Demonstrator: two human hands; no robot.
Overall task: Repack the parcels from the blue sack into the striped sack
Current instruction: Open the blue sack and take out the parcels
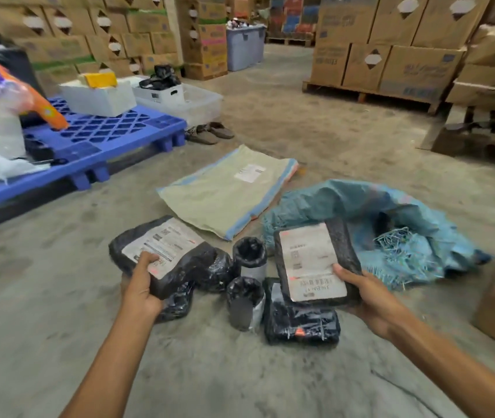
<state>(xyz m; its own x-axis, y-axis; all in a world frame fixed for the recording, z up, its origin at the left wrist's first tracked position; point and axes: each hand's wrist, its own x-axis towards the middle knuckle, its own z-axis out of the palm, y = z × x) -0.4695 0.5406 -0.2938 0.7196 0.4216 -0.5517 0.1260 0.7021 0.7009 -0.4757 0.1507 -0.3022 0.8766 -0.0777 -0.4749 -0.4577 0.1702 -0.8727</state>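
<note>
Head view: left hand (140, 285) is gripping the left parcel (164, 245) and right hand (370, 297) the right parcel (312, 260), thumbs clamping their labels. At least four loose parcels (300, 324) are lying on the floor between them. One striped sack (228, 188) is lying flat just ahead, its long axis running away rightward, seemingly nearer the left hand; one blue sack (376, 206) is slumping at right.

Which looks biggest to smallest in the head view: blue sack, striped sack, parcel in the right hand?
1. blue sack
2. striped sack
3. parcel in the right hand, though it is nearer the camera.
</note>
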